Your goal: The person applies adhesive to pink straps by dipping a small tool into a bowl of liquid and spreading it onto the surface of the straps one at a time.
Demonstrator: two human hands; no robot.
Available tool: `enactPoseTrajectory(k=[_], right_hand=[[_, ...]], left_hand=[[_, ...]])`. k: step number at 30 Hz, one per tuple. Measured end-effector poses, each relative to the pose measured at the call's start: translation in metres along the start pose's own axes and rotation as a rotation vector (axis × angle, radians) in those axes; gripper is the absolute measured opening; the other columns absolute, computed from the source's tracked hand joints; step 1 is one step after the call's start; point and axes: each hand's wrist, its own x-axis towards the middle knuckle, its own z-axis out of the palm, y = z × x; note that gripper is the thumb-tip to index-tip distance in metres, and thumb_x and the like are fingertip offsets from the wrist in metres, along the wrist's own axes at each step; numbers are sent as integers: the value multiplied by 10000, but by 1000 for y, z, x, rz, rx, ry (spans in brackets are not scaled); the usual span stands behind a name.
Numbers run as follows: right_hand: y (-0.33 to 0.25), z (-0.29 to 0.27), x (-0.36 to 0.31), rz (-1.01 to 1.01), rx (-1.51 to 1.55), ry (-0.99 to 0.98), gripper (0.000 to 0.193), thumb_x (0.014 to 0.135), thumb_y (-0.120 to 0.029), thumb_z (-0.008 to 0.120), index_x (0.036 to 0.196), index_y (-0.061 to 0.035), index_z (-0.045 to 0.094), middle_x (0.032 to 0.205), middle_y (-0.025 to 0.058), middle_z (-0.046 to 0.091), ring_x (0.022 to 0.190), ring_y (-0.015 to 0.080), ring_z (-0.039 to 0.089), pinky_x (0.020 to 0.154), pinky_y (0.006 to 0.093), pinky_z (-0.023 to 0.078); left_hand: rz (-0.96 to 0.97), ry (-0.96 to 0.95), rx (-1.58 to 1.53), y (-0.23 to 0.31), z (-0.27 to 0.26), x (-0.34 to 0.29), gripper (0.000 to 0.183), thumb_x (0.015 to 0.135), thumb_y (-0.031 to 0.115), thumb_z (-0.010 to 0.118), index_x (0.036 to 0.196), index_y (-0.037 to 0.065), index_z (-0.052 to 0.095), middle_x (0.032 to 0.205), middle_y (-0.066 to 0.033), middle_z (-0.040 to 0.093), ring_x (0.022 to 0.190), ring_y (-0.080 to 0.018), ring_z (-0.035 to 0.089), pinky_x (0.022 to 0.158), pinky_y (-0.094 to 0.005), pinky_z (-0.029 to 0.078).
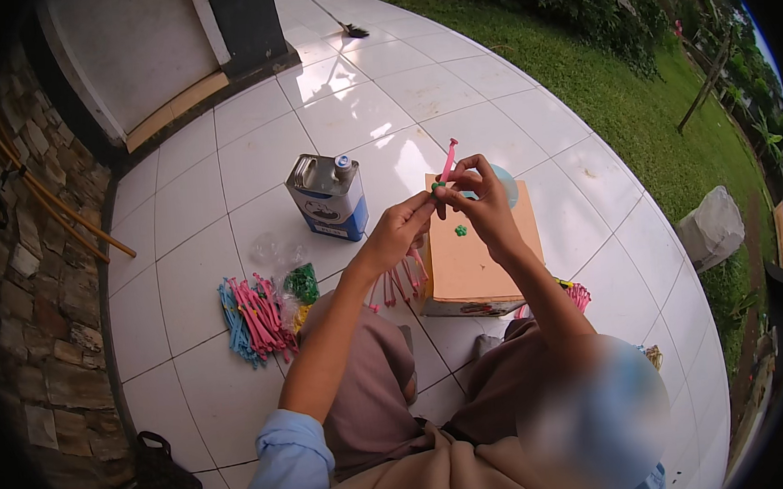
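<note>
Pink stick [448, 160] up above the box [483, 275], between the two hands, with a green piece [439, 189] at its lower end. Left hand [401, 229] coming in from the left, thumb and fingertips pinched on the green piece. Right hand [483, 205] meeting it from the right, thumb and forefinger closed on the lower end of the stick; exact contact too small to tell.

Nearest, at the left, a black bag [165, 473] on the floor, and beyond it a rolled blue sleeve [292, 448] and brown trousers [363, 372]. Past the left knee, a heap of pink sticks [261, 311] just beside blue sticks [235, 321], with yellow bits [303, 317] and a clear bag of green bits [302, 284] close by. Just to the left of the box, a few loose pink sticks [397, 284] on white tiles [261, 163]; to its right, another pink bundle [577, 297]. On the box top, a green flower [461, 230], and at the far right corner a pale blue dish [505, 188], partly behind the right hand. Farther off to the left, a blue and white can [326, 199], upright. Well to the right, a whitish sack [711, 228]. Far away, a door [138, 54] at left, a broom head [354, 32] and, to the right, grass [560, 73].
</note>
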Motion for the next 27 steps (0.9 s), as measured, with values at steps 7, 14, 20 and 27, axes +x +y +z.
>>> enactPoseTrajectory(k=[7, 14, 20, 27], right_hand=[[8, 2, 1, 44, 193, -60, 278, 790, -74, 643, 985, -72, 445, 702, 20, 588, 707, 93, 560, 610, 224, 400], [6, 13, 5, -100, -270, 83, 131, 809, 17, 568, 851, -46, 461, 591, 19, 453, 590, 71, 460, 522, 197, 364], [23, 17, 10, -260, -256, 178, 132, 816, 13, 553, 814, -21, 425, 591, 58, 462, 558, 85, 471, 534, 233, 396], [44, -22, 19, -140, -170, 154, 221, 857, -40, 529, 999, -65, 361, 730, 101, 621, 683, 94, 582, 570, 205, 404]], left_hand=[[-90, -38, 16, -3, -1, 1, 221, 957, 234, 372, 909, 66, 508, 575, 74, 263, 503, -36, 241, 474, -197, 250], [130, 309, 342, -12, 15, 9, 284, 945, 260, 403, 804, 38, 511, 563, 49, 341, 504, -34, 301, 444, -211, 280], [133, 359, 389, -18, 11, 17, 294, 943, 261, 398, 805, 34, 524, 539, 30, 357, 471, -43, 306, 427, -220, 285], [-57, 320, 572, -12, 11, 9, 211, 913, 226, 439, 1023, 67, 523, 635, -27, 518, 553, -89, 467, 502, -256, 385]])
